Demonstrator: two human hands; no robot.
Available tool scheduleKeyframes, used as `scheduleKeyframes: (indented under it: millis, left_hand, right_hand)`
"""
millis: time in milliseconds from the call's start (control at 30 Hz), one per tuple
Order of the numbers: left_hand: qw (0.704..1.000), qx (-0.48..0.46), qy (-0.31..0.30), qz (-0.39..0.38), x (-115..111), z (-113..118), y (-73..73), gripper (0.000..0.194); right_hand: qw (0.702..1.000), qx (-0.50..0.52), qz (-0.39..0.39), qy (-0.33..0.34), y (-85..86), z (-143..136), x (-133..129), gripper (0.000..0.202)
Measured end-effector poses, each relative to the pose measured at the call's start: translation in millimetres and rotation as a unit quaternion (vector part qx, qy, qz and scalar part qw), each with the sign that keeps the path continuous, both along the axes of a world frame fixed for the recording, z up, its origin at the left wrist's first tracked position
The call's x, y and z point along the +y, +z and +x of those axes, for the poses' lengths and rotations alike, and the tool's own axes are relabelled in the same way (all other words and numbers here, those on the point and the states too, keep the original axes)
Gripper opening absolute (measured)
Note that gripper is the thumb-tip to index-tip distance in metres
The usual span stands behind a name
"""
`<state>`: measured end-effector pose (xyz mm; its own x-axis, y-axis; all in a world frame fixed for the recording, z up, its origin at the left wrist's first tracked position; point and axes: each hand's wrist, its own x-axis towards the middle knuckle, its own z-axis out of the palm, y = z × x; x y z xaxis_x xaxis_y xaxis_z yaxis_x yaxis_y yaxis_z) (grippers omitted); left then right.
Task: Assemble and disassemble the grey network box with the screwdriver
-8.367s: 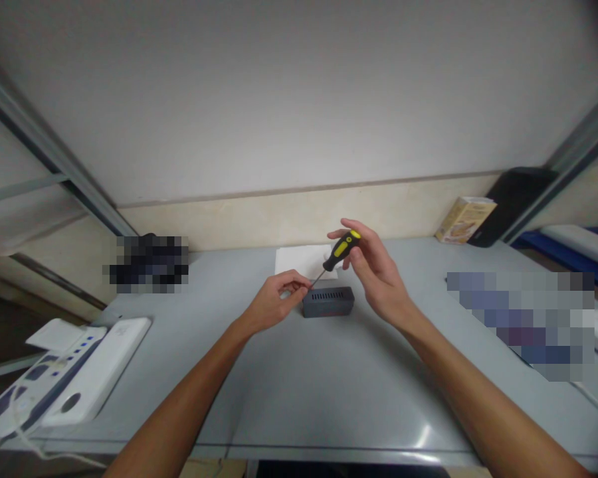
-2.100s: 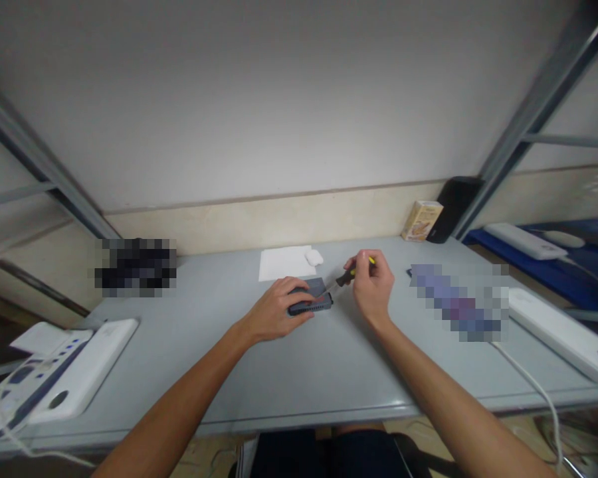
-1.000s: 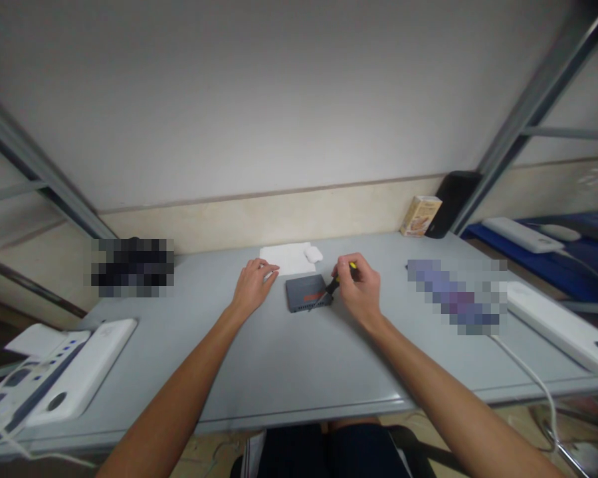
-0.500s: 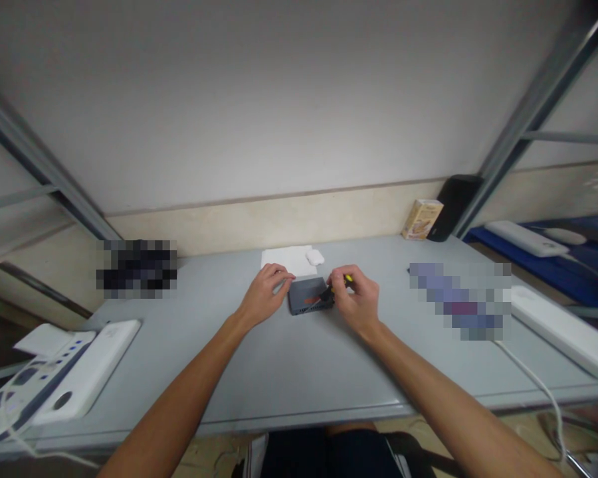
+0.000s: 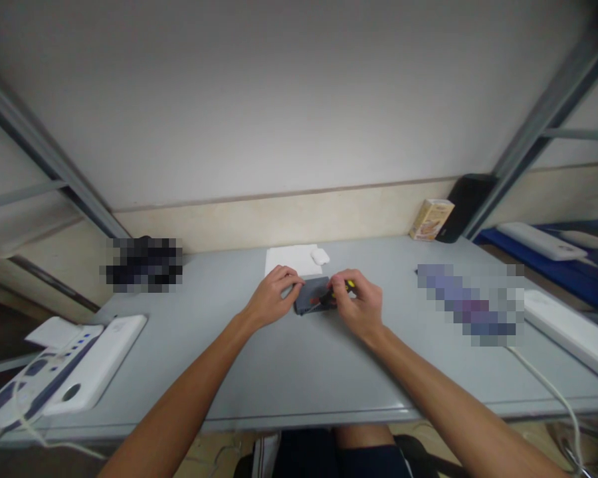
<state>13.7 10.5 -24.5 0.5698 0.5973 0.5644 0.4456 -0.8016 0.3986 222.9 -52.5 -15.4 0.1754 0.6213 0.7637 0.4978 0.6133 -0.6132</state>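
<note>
Evidently, the right hand [image 5: 359, 302] is clamped around a screwdriver [image 5: 327, 298]. The left hand [image 5: 274, 296] meets the grey box [image 5: 313, 288]'s corner — grip unclear.

on my feed, the gray desk [image 5: 289, 372] carries the box [image 5: 313, 287] beside my right hand [image 5: 359, 302], paper [image 5: 286, 257] beyond that grip, a carton [image 5: 431, 220] farther right.

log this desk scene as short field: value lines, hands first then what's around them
left hand: fingertips at the box's far left corner; grip unclear
right hand: holds black-and-yellow screwdriver
screwdriver shaft: angled over the box, pointing left; tip contact unclear
box: flat, dark grey, reddish marking, on grey desk
behind box: white paper, small rounded white object
back right: yellow printed carton, beside black upright object
</note>
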Motion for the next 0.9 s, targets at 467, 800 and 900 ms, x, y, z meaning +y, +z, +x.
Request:
scheduleKeyframes:
  millis: [467,800,900]
  left_hand:
    - [0.997,0.008,-0.058,-0.059,-12.0,-2.1,13.9,0.013]
    - [0.987,0.023,0.162,-0.010,21.1,-22.1,-7.9,0.020]
    - [0.961,0.050,0.271,-0.003,34.6,-38.5,-15.1,0.021]
  right_hand:
    - [0.966,0.245,-0.078,-0.028,8.6,8.2,15.5,0.031]
    - [0.964,0.244,-0.094,-0.040,9.8,9.0,17.0,0.038]
    - [0.965,0.242,-0.096,-0.038,7.2,9.2,18.6,0.038]
